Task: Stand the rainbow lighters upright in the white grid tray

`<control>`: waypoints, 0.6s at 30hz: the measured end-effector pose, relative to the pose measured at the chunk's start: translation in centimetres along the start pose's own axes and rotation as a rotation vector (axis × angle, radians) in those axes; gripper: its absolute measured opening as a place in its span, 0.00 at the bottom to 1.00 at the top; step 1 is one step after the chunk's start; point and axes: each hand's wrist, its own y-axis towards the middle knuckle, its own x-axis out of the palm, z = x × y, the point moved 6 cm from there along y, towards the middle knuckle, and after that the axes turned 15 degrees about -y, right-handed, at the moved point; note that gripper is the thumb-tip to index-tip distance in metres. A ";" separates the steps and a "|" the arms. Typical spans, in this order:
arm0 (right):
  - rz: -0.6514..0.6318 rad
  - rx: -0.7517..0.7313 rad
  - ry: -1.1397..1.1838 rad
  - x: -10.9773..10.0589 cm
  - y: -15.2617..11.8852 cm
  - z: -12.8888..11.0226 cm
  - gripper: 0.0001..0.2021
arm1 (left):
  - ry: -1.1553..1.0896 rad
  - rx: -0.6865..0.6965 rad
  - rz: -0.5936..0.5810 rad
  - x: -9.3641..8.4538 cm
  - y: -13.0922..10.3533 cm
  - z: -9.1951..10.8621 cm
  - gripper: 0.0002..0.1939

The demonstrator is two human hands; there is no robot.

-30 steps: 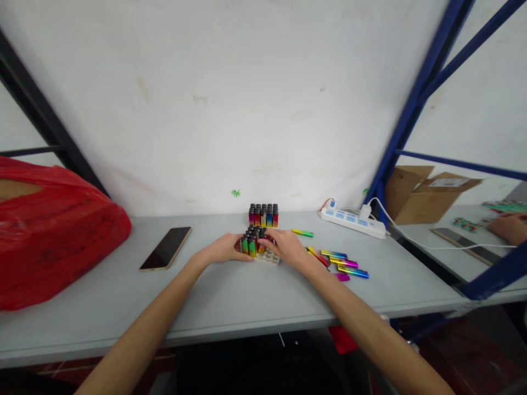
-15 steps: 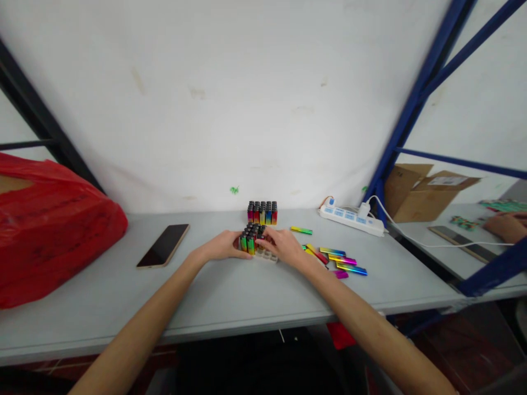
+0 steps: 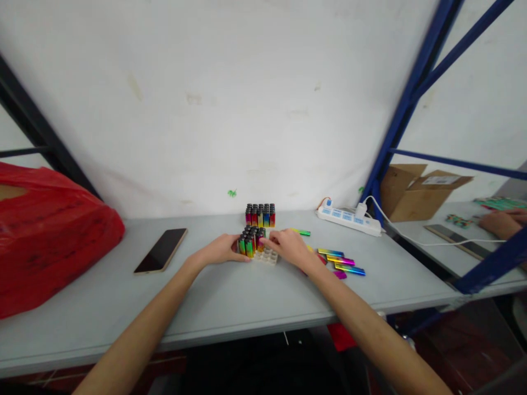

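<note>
A pale slotted tray [image 3: 269,257] lies on the table, its left part filled with upright metallic rainbow lighters [image 3: 249,245] with black tops. Several slots on its right side show bare. My left hand [image 3: 224,248] wraps round the tray's left end, thumb in front and fingers hidden behind. Over the right part of the tray, my right hand [image 3: 286,244] has its fingers closed at a magenta-and-yellow lighter [image 3: 261,244] standing at the edge of the filled rows. Loose lighters [image 3: 340,261] lie in a heap to the right, partly covered by my right wrist.
Behind the tray stands a block of upright lighters [image 3: 261,216]. A phone [image 3: 161,251] and a red plastic bag [image 3: 53,236] are at left. At right are a power strip [image 3: 349,219], a blue frame post [image 3: 376,175], a carton [image 3: 411,195] and another person's hand [image 3: 500,224].
My right hand has shifted slightly right and back from above the lighters, uncovering more of the tray's slots. My left hand stays on the tray. The whole view has shifted a little.
</note>
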 end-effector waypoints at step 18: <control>-0.031 0.406 0.020 1.6 -0.8 11.5 0.11 | -0.022 0.011 -0.010 0.1 0.0 0.0 0.33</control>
